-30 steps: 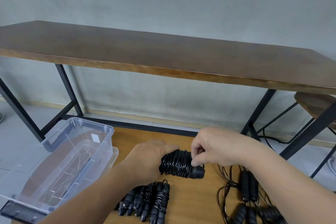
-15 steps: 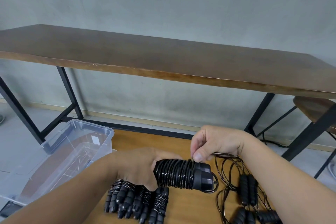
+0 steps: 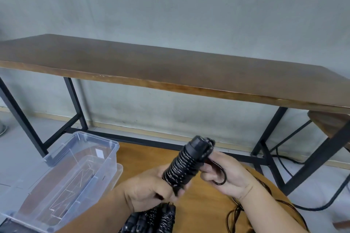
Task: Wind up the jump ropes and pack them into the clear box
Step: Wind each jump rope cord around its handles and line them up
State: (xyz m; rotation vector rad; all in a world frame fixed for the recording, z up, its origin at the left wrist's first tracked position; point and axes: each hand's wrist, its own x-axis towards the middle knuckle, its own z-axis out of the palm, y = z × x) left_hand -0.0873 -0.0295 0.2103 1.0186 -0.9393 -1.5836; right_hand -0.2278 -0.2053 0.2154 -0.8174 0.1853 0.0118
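Head view: my left grip (image 3: pixel 151 189) clamped round lower end of wound jump rope (image 3: pixel 186 162), bundle's long axis tilted up and away to right. My right grip (image 3: pixel 225 173) just right of bundle, pinching last loose loop (image 3: pixel 219 174). Clear box (image 3: pixel 79 166) sits left of bundle on surface (image 3: pixel 144 155), open, nearer left grip. Finished bundles (image 3: pixel 161 217) lie below it.
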